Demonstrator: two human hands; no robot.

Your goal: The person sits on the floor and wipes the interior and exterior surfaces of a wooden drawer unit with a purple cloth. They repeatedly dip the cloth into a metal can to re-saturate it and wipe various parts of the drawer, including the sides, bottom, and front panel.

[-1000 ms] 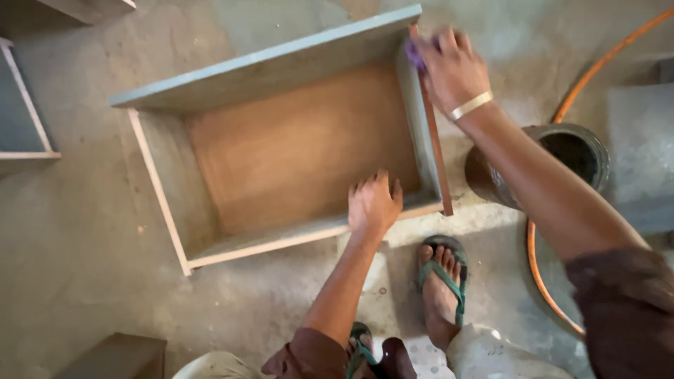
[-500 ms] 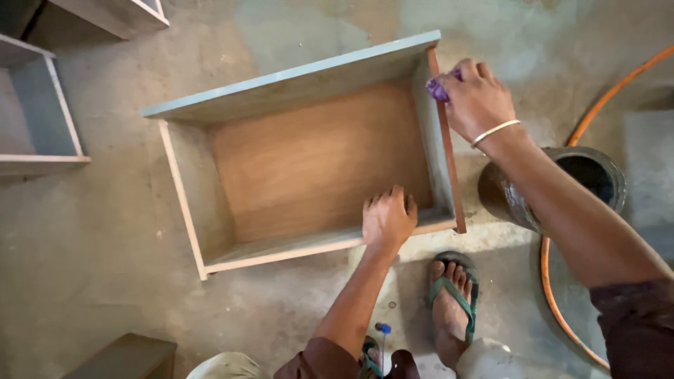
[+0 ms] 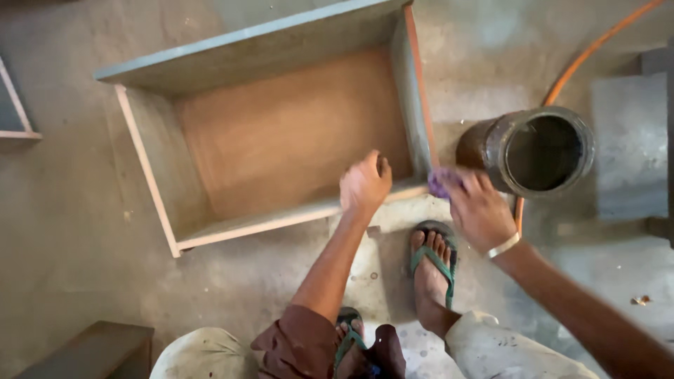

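Observation:
An open wooden box [image 3: 281, 133] with a brown plywood bottom and grey-painted walls lies on the concrete floor. My left hand [image 3: 365, 184] rests on its near edge, fingers curled over the rim. Pressed against the box's near right corner is a small purple cloth [image 3: 440, 182], gripped by my right hand [image 3: 477, 207], which wears a pale bangle at the wrist. The box's right edge [image 3: 420, 84] is reddish brown.
A dark round can [image 3: 537, 151] with dark liquid stands right of the box. An orange hose [image 3: 590, 52] curves behind it. My feet in green sandals [image 3: 435, 263] stand near the box. Another wooden piece [image 3: 14, 116] lies at left, a dark block [image 3: 91, 347] at lower left.
My right hand with the purple cloth has slid from the far end of the box's right edge down to its near right corner. The left hand stayed on the near edge.

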